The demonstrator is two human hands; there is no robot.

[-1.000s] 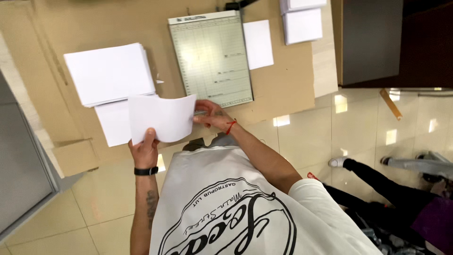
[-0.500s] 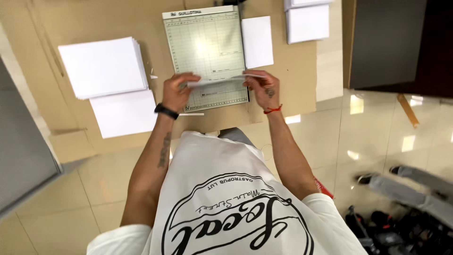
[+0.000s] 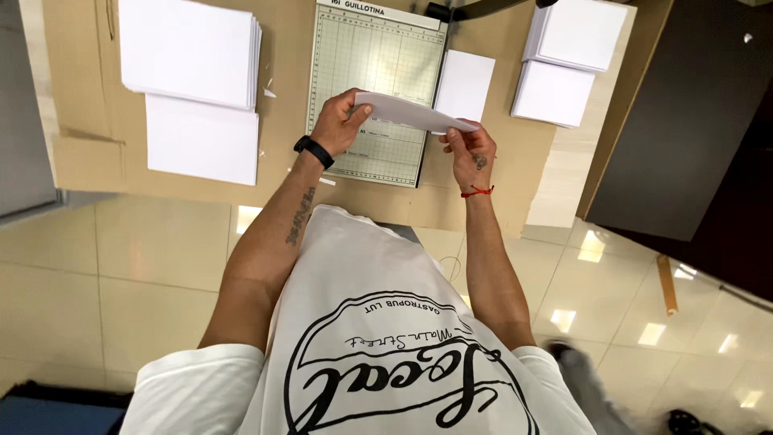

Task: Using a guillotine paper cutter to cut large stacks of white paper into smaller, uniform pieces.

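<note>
White paper sheets [image 3: 412,112], a thin stack seen nearly edge-on, held in the air just above the pale green gridded cutting board [image 3: 372,89] on the brown cardboard-covered table [image 3: 80,97]. Left hand [image 3: 336,122], black wristband, grips the stack's left end, thumb on top. Right hand [image 3: 469,151], red thread at the wrist, pinches its right end. Left of the board: large white paper stack [image 3: 189,50]. Right of the board: single small white sheet [image 3: 465,84], then two smaller white stacks [image 3: 568,60].

Matt white paper sheet [image 3: 415,113]; matt ruled cutter board [image 3: 374,89]; rough brown cardboard tabletop [image 3: 282,173]; glossy beige tiled floor [image 3: 121,274].
</note>
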